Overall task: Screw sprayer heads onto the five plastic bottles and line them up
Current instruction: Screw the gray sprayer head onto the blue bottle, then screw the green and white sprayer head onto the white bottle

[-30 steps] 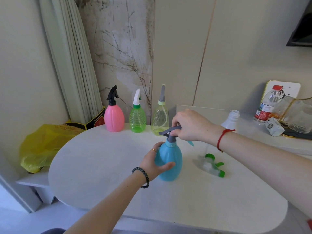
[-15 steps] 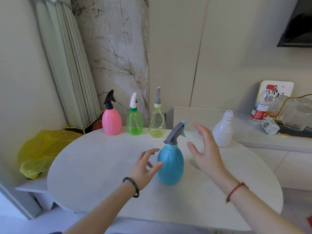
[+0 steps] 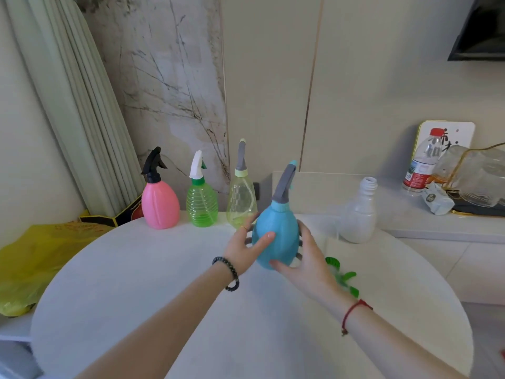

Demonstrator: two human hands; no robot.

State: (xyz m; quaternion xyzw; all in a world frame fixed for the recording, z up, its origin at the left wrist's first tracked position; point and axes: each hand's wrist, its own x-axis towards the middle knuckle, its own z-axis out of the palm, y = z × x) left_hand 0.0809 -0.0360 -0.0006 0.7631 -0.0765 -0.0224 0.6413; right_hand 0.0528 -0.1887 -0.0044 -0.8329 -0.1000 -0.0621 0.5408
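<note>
Both hands hold the blue bottle (image 3: 278,236), which carries a grey sprayer head and is tilted slightly to the right. My left hand (image 3: 243,248) grips its left side, my right hand (image 3: 303,258) cups its right side and base. Along the table's far edge stand a pink bottle (image 3: 160,205) with a black sprayer, a green bottle (image 3: 202,206) with a white sprayer and a pale yellow bottle (image 3: 240,203) with a grey sprayer. A white bottle (image 3: 359,214) with an open neck stands to the right. A loose green-and-clear sprayer head (image 3: 343,276) lies behind my right wrist, partly hidden.
The round white table (image 3: 136,283) fills the foreground. A yellow plastic bag (image 3: 35,258) sits at the left on a low shelf. On the right ledge stand a water bottle (image 3: 422,162), a small white packet (image 3: 435,199) and a glass container (image 3: 481,179).
Both hands were open beside the blue bottle half a second ago; now they have closed on it and moved it toward the far edge, near the yellow bottle.
</note>
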